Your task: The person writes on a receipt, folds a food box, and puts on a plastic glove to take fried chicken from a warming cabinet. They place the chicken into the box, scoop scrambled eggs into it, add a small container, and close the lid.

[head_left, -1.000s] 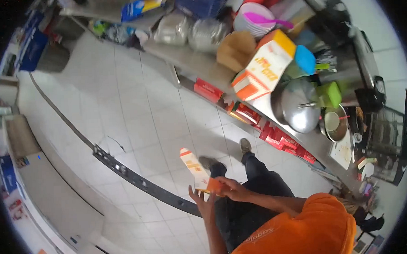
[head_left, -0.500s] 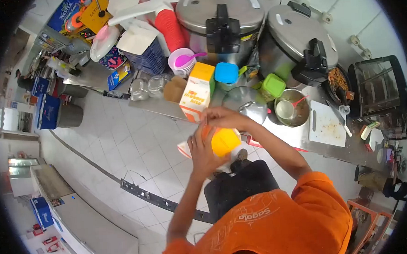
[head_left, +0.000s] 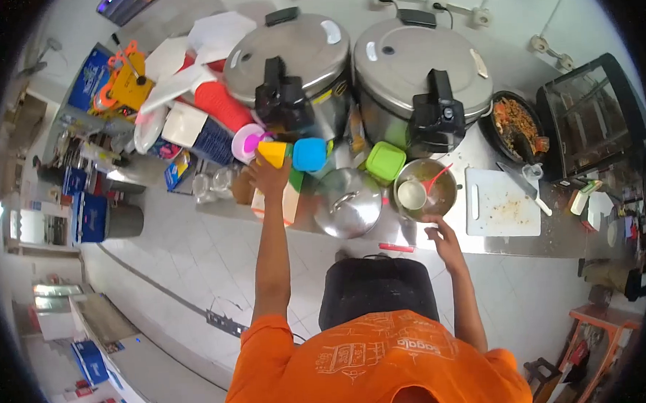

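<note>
My left hand (head_left: 270, 176) is at the yellow and white carton (head_left: 288, 203), its fingers on the yellow top beside a blue-lidded container (head_left: 309, 154). Whether the fingers grip the carton or only rest on it is unclear. My right hand (head_left: 440, 232) hangs with fingers apart at the near rim of a metal pot (head_left: 449, 196), holding nothing. A white ladle (head_left: 412, 195) with a red handle lies in that pot. Between the hands sits a round metal lid (head_left: 338, 219). A green-lidded container (head_left: 386, 161) stands behind the pot.
Two large pressure cookers (head_left: 291, 48) (head_left: 421, 53) stand at the back. A cutting board (head_left: 504, 219) with a knife (head_left: 528, 185) lies on the counter (head_left: 440, 245), near a pan of food (head_left: 518, 124). Stacked cups (head_left: 245, 144) and foam boxes (head_left: 183, 125) are at left.
Both hands have parted from the orange and white piece they held together. My left hand moved to the carton on the counter, my right toward the pot. The view has shifted right.
</note>
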`<action>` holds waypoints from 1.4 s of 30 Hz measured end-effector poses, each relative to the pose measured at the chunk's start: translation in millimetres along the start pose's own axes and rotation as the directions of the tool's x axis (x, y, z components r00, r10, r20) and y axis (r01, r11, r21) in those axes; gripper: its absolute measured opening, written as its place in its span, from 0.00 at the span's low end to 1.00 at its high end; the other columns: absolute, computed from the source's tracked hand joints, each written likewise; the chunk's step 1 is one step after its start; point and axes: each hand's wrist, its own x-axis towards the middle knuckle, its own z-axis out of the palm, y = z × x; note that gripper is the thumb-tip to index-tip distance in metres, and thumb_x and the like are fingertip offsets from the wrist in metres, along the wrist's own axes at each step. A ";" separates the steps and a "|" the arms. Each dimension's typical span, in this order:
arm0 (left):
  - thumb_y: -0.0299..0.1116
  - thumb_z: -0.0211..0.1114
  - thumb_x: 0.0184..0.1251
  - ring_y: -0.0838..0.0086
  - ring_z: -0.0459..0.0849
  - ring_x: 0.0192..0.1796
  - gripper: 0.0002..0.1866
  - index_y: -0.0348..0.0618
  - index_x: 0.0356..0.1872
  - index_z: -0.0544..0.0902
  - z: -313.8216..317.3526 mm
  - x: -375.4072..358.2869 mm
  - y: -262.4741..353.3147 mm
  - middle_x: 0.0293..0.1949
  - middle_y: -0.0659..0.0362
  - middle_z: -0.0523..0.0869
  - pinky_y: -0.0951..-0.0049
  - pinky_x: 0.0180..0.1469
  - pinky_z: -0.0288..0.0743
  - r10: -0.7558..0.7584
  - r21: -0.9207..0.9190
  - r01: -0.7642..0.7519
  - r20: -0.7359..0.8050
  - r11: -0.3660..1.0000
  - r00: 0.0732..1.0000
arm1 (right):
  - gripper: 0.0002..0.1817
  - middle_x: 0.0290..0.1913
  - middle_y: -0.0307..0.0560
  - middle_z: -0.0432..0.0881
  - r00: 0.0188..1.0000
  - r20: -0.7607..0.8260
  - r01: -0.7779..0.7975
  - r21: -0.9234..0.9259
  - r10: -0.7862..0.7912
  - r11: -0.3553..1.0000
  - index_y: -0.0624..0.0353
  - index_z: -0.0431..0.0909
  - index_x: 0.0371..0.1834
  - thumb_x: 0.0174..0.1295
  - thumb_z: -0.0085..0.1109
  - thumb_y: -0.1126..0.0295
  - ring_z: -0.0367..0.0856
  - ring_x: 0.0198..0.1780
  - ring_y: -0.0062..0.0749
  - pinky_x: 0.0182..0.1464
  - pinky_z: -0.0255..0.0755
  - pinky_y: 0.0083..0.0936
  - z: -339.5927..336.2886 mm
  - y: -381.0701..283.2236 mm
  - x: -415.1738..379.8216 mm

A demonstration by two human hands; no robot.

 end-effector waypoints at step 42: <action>0.44 0.67 0.59 0.69 0.81 0.28 0.27 0.25 0.48 0.78 -263.6 150.8 524.7 0.33 0.53 0.85 0.75 0.36 0.75 0.962 -0.988 -0.117 0.067 0.102 0.265 | 0.23 0.47 0.51 0.84 0.962 -0.151 -0.107 -0.975 -0.226 0.195 0.56 0.79 0.51 0.55 0.63 0.55 0.83 0.51 0.47 0.49 0.78 0.40 -95.3 -151.0 364.0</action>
